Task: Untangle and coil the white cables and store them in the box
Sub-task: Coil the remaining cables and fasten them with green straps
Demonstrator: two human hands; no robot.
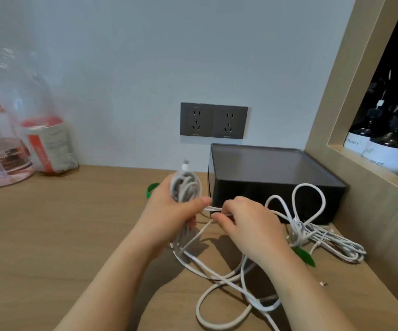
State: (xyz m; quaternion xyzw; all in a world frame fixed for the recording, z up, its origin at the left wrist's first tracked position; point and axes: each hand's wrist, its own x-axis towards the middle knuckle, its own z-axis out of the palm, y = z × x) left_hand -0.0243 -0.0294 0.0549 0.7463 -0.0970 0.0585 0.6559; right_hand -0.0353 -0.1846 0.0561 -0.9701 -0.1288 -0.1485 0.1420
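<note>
Left hand point(169, 211) grips coiled bundle point(185, 187) to keep loops together; right hand point(243, 223) pinches loose strand point(213, 209) feeding it; box point(272, 177) far right, lid on.

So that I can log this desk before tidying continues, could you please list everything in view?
desk: one, wooden
box: one, black, against wall, right
coiled cable: one, white, in left hand
loose cable: one tangle, white, on desk
tied bundle: one, white, desk right, before box
ties: two, green, on desk, one by each hand
sockets: two, dark grey, wall above box
bag: one, clear plastic, far left
bottles: several, dark, niche at right
left hand: one, gripping coiled cable
right hand: one, pinching loose cable
</note>
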